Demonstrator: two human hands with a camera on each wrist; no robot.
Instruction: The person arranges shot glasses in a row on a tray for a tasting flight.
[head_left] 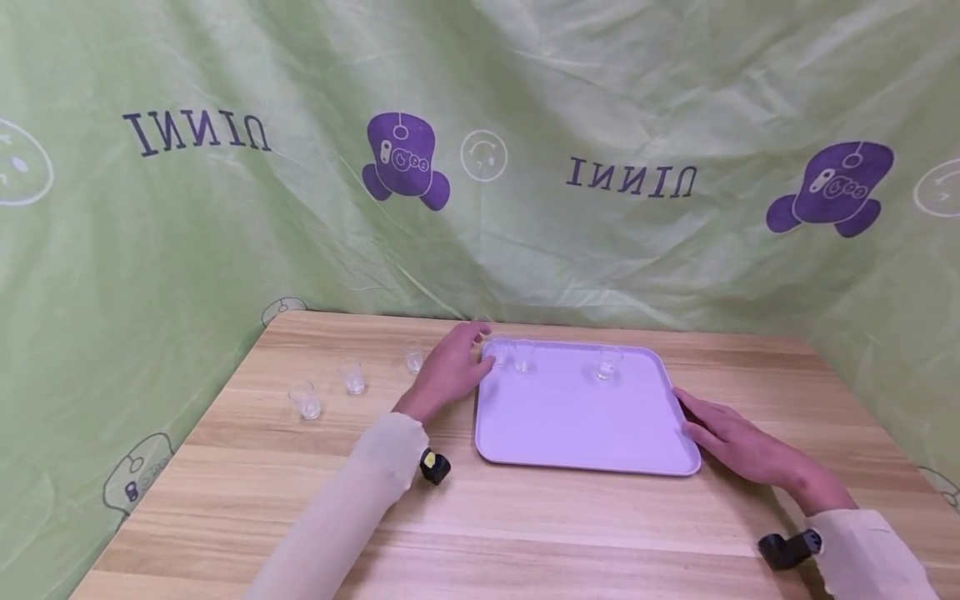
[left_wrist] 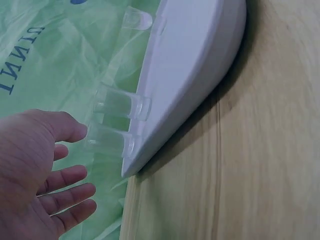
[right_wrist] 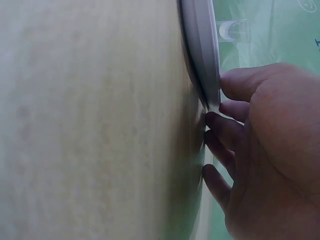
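Note:
A light purple tray (head_left: 577, 425) lies on the wooden table. Two small clear glasses, the left one (head_left: 501, 353) and its neighbour (head_left: 524, 357), stand close together at the tray's far left corner. Toward its far right stands a third glass (head_left: 608, 364). My left hand (head_left: 450, 367) hovers by the corner pair, its fingers spread; the left wrist view shows a gap between the thumb and the nearer glass (left_wrist: 107, 140). At the tray's right edge, my right hand (head_left: 738, 442) rests with loosely bent fingers, the thumb touching the rim (right_wrist: 216, 75) and other fingertips at the tabletop.
Left of the tray, three more clear glasses stand on the table: one (head_left: 413, 357) near my left wrist, another (head_left: 352, 377) further left, and the last (head_left: 306, 401) nearest the left edge. Green printed cloth (head_left: 525, 250) hangs behind the table and along its sides.

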